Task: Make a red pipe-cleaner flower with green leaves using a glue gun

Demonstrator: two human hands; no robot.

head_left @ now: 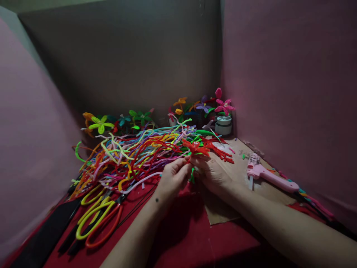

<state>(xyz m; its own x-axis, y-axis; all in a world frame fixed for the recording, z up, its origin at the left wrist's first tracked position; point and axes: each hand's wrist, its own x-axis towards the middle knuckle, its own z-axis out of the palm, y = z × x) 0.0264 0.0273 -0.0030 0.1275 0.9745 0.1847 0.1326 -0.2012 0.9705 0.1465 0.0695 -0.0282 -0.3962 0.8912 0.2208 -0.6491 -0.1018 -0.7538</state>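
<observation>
Both my hands meet in the middle around a red pipe-cleaner flower (196,148) with a bit of green stem (192,175) showing below. My left hand (175,175) pinches at the flower's base with thumb and fingers. Close against it, my right hand (210,173) has its fingers closed around the lower part of the same flower. The fingertips hide where the petals join the stem. Just behind the hands lies a big tangled heap of coloured pipe cleaners (134,152). Some short red pipe-cleaner pieces (221,152) rest just beyond my right hand.
A pink glue gun (270,178) lies on a cardboard sheet (220,212) at right. Yellow-handled scissors (96,219) and a red-handled tool (107,232) are at left on the red cloth (189,230). Finished flowers (100,124) and a lidded jar (223,125) line the back, between pink walls (290,93).
</observation>
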